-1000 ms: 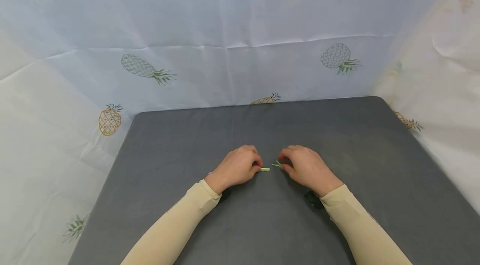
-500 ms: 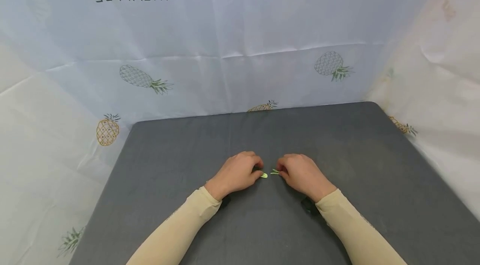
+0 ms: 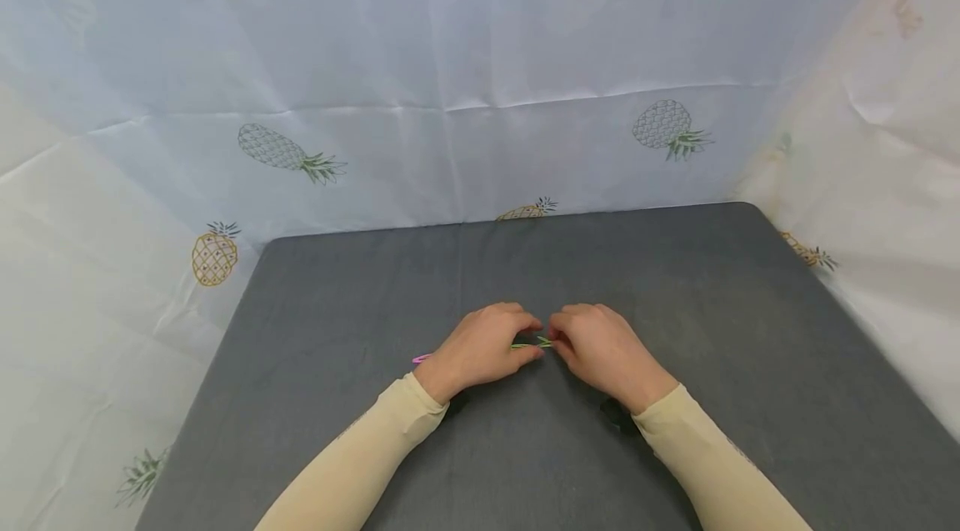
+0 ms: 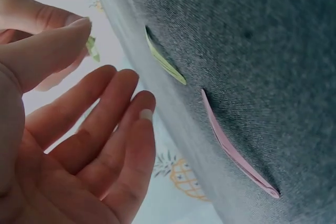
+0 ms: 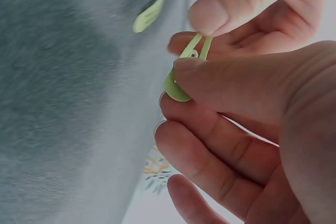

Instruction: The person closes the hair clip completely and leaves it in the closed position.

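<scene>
My right hand (image 3: 603, 348) pinches a green snap hair clip (image 5: 178, 88) between thumb and fingers, its two legs spread apart. My left hand (image 3: 483, 348) is close beside it, thumb and fingers apart. In the right wrist view the left thumb (image 5: 210, 15) is at the ends of the clip's legs; whether it touches them I cannot tell. Another green hair clip (image 4: 165, 62) lies on the dark grey table below the left hand, and a longer-looking pink hair clip (image 4: 233, 153) lies near it. In the head view the left hand partly hides both.
The dark grey table (image 3: 360, 289) has rounded far corners. White cloth (image 3: 480, 39) printed with pineapples and mirrored lettering hangs behind it and along both sides. A dark wrist device (image 3: 618, 414) shows under the right wrist.
My left hand has moved right towards the right hand, and its thumb and fingers have parted. More of the pink hair clip shows behind it. The right hand still pinches its green hair clip.
</scene>
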### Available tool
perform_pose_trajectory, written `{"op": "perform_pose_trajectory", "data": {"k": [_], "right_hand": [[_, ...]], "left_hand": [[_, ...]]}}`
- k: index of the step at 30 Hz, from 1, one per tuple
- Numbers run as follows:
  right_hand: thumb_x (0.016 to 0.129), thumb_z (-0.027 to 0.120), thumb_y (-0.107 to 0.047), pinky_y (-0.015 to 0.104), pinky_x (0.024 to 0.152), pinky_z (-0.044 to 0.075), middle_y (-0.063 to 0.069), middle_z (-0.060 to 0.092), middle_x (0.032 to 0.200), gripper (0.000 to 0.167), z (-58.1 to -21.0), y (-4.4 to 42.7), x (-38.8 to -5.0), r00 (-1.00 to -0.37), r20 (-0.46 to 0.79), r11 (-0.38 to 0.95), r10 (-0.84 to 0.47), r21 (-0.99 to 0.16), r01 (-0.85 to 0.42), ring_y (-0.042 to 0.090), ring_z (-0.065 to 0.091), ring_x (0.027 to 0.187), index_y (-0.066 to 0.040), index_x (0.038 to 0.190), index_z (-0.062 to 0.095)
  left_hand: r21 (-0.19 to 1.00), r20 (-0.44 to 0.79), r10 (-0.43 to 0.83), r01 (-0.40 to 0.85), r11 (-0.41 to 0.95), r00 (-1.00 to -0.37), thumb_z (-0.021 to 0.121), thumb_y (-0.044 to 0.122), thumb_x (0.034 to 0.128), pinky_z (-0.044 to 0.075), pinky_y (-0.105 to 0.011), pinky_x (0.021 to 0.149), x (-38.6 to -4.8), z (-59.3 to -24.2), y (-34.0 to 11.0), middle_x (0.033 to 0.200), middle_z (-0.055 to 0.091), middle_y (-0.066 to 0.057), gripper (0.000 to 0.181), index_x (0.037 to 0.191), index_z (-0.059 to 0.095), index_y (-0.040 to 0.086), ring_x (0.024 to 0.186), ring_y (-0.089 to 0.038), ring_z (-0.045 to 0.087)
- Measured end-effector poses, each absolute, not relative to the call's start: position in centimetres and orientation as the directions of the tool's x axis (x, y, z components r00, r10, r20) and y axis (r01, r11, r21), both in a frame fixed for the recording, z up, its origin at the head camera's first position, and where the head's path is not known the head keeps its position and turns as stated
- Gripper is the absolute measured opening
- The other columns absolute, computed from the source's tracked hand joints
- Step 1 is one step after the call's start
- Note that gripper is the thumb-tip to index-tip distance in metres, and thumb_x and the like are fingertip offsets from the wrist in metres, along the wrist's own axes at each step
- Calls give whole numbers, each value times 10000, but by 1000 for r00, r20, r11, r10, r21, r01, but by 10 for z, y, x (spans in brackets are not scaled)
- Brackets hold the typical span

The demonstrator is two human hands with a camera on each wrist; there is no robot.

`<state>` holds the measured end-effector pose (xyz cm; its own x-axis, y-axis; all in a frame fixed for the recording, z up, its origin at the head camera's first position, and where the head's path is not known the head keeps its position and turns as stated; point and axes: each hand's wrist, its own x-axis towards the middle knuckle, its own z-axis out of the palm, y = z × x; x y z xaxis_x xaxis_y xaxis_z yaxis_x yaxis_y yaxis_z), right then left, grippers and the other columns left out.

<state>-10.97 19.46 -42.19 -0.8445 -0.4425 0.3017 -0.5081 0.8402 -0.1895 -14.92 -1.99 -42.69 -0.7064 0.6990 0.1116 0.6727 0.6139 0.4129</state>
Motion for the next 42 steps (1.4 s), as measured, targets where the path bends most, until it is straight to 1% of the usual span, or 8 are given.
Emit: {"op": "perform_pose_trajectory", "data": {"k": [5, 9, 12, 15, 20, 24, 33, 42], "right_hand": [[876, 897, -92, 362, 732, 540, -74, 678, 808, 187, -414, 192, -105, -834, 315, 839, -453, -165, -518, 99, 594, 699, -210, 870, 752], [864, 901, -83, 386, 754, 551, -81, 663, 785, 207, -408, 191, -104, -826, 319, 829, -464, -172, -532, 88, 579, 677, -209, 851, 737], [866, 897, -87, 412, 795, 568, -81, 662, 767, 196, -405, 191, -104, -818, 319, 818, -478, -177, -547, 83, 578, 659, -197, 853, 735], [869, 891, -86, 408, 815, 578, -75, 690, 775, 168, -402, 190, -104, -809, 319, 808, -494, -175, -562, 79, 592, 656, -186, 885, 757], [875, 884, -78, 369, 790, 586, -60, 742, 815, 147, -399, 189, -102, -805, 303, 798, -510, -184, -574, 78, 630, 681, -171, 945, 794], [874, 886, -75, 360, 776, 584, -67, 741, 813, 150, -397, 189, -100, -810, 295, 797, -507, -196, -571, 77, 632, 688, -170, 949, 796], [876, 877, -36, 279, 682, 554, -82, 736, 804, 168, -397, 192, -96, -815, 289, 790, -502, -230, -568, 55, 618, 679, -175, 925, 797], [871, 852, 12, 260, 664, 540, -83, 736, 799, 211, -398, 191, -96, -816, 264, 787, -515, -233, -572, 47, 611, 672, -187, 910, 795]], "left_hand": [[428, 159, 704, 691, 583, -692, 764, 299, 1027, 566, -242, 759, -147, -424, -21, 1078, 774, 53, 195, 1189, 830, 213, 901, -112, 713], [425, 202, 696, 701, 572, -689, 754, 265, 1028, 549, -224, 714, -143, -419, -22, 1042, 776, 72, 155, 1149, 842, 224, 850, -100, 705], [424, 225, 686, 704, 570, -692, 758, 263, 1025, 561, -230, 723, -141, -416, -24, 1036, 783, 79, 148, 1140, 844, 226, 859, -105, 721], [425, 242, 675, 701, 572, -697, 766, 264, 1021, 582, -251, 743, -139, -414, -25, 1035, 788, 86, 138, 1128, 844, 227, 881, -106, 740], [423, 266, 661, 701, 574, -702, 770, 257, 1015, 603, -283, 763, -137, -413, -27, 1025, 794, 93, 116, 1096, 846, 223, 904, -102, 753], [422, 273, 661, 705, 570, -699, 772, 251, 1011, 606, -291, 763, -136, -412, -27, 1017, 794, 94, 108, 1083, 847, 221, 905, -103, 754], [421, 283, 672, 719, 554, -684, 769, 241, 1010, 564, -251, 709, -134, -412, -27, 1002, 791, 112, 101, 1070, 849, 232, 857, -97, 733], [443, 274, 695, 729, 522, -664, 760, 217, 1019, 522, -220, 671, -131, -414, -30, 981, 780, 104, 102, 1045, 857, 200, 826, -123, 717]]}}
